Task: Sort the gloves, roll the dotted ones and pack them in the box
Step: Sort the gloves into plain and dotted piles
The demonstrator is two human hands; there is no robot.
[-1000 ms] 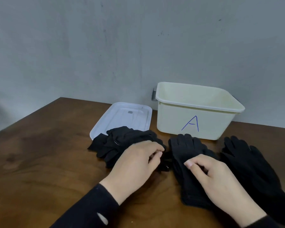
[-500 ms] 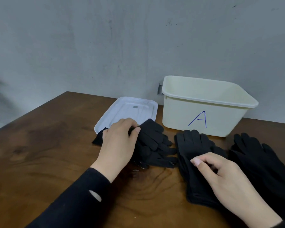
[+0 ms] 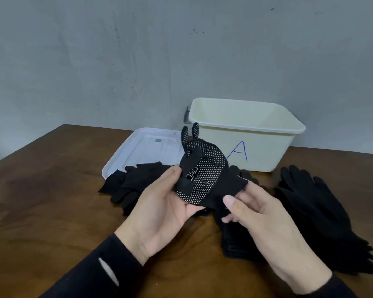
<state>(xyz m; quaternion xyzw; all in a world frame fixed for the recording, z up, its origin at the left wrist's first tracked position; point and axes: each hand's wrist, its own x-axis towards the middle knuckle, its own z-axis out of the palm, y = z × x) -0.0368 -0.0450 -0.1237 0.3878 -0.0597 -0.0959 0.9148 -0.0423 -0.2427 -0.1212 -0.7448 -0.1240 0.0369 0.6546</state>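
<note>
A black glove with white dots (image 3: 205,168) is held up above the table, dotted palm toward me, two fingers sticking up. My left hand (image 3: 162,209) cups it from below, thumb on its edge. My right hand (image 3: 258,214) pinches its cuff at the right. Behind it stands the cream box marked "A" (image 3: 265,155), with nothing visible inside. A heap of black gloves (image 3: 136,183) lies at the left, partly on the lid. Plain black gloves (image 3: 314,211) lie at the right, and another black glove (image 3: 235,239) lies under my right hand.
The white lid (image 3: 144,151) lies flat left of the box on the brown wooden table (image 3: 43,201). A grey wall rises right behind the box. The table's left corner is near the lid.
My left hand lifted a dotted glove out of the left heap. My right hand left the middle glove and took hold of the lifted glove's cuff.
</note>
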